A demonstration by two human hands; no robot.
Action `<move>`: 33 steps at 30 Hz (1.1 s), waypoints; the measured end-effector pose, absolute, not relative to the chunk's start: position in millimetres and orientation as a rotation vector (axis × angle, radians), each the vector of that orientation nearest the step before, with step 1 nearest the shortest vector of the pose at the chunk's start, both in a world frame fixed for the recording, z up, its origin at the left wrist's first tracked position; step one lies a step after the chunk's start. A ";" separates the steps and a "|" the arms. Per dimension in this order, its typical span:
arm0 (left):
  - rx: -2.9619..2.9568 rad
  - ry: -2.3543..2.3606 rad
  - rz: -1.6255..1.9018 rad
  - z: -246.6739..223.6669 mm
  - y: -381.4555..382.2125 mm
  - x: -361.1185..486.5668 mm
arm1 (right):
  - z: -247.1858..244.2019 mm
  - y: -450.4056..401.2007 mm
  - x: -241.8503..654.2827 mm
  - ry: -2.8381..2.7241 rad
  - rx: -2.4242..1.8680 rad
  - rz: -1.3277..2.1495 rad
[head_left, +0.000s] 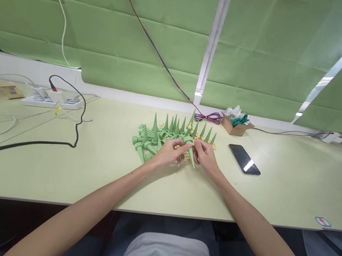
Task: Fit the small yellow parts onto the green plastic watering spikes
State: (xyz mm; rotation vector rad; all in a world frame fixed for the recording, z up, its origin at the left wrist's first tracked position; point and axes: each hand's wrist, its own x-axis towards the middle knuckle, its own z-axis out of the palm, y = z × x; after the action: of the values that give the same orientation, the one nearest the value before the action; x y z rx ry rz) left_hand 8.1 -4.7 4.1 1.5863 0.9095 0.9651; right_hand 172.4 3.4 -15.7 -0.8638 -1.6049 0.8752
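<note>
Both hands meet at a green plastic watering spike (192, 157), whose tip points down toward me. My left hand (171, 151) is closed around its wide top end. My right hand (204, 155) pinches at the same end from the other side; a bit of yellow shows by the fingertips, too small to make out. Behind the hands stand several green spikes (191, 122) with points up and small yellow parts at their bases. More green spikes (141, 151) lie in a loose pile to the left of my left hand.
A black phone (245, 159) lies to the right. Behind it stands a small cardboard box (236, 127) with clear and green plastic inside, beside a coiled cable (209, 116). At left are a power strip (53, 99), a black cable (78, 129) and cardboard pieces (12, 91).
</note>
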 end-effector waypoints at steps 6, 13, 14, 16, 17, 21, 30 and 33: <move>1.796 0.971 1.048 6.1 -11.3 7.0 | -12.8 0.4 172.0 -1.536 -0.922 0.977; 2.069 1.032 1.278 -2.7 -5.3 10.4 | -7.7 -1.3 171.4 -1.522 -0.934 0.979; 2.092 1.027 1.292 -3.6 -4.6 10.6 | -7.6 -1.1 171.0 -1.516 -0.938 0.976; 2.115 1.026 1.302 -4.6 -3.6 10.8 | -7.9 -0.5 169.9 -1.502 -0.942 0.978; 2.118 1.031 1.302 -4.7 -3.4 11.0 | -8.3 0.0 169.3 -1.496 -0.943 0.980; 2.070 1.063 1.302 -3.0 -4.2 12.2 | -10.8 1.8 167.6 -1.493 -0.929 0.960; 1.607 1.013 1.163 1.9 -2.7 12.8 | -16.0 5.2 170.5 -1.491 -0.930 0.854; 1.397 0.954 1.070 1.5 0.2 13.9 | -16.4 6.0 170.0 -1.533 -0.898 0.854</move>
State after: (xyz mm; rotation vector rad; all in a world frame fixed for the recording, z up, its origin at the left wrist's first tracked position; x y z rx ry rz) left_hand 13.9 0.2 1.5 1.3969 0.9543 1.0701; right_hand 170.0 6.0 -16.4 -0.8981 -1.5330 0.8536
